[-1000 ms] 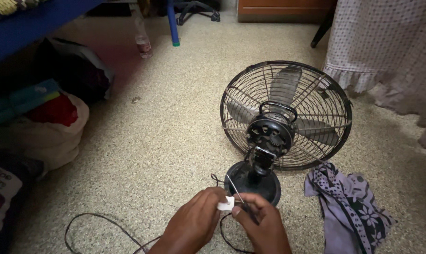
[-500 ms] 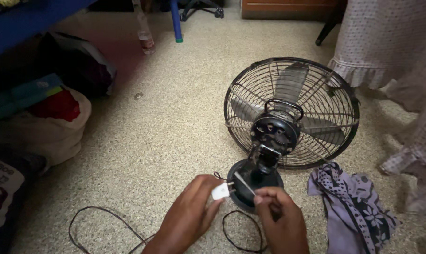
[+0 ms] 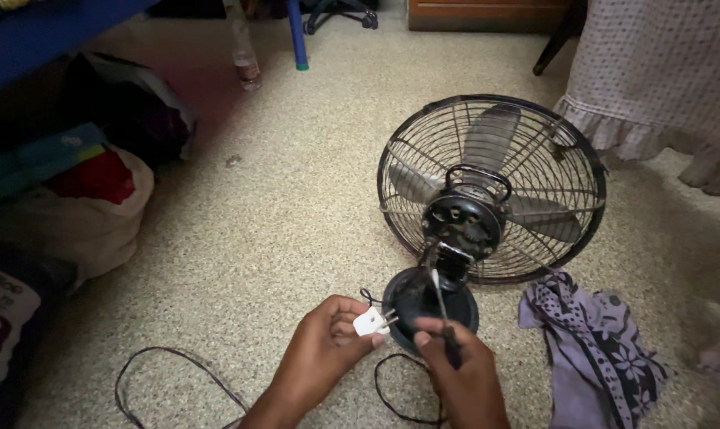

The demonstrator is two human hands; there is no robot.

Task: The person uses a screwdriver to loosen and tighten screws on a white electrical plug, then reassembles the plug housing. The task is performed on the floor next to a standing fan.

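The left hand [image 3: 324, 349] pinches a small white plug [image 3: 371, 322], its two metal pins pointing right toward the fan [image 3: 487, 199]. The right hand [image 3: 463, 373] grips a thin dark screwdriver [image 3: 443, 314] that points up at the round black base [image 3: 427, 306]. A thin black cord [image 3: 169, 369] lies looped on the floor [image 3: 296, 183].

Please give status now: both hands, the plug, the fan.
Left hand holds small white plug. Right hand grips thin dark screwdriver. Black wire-caged fan stands just behind.
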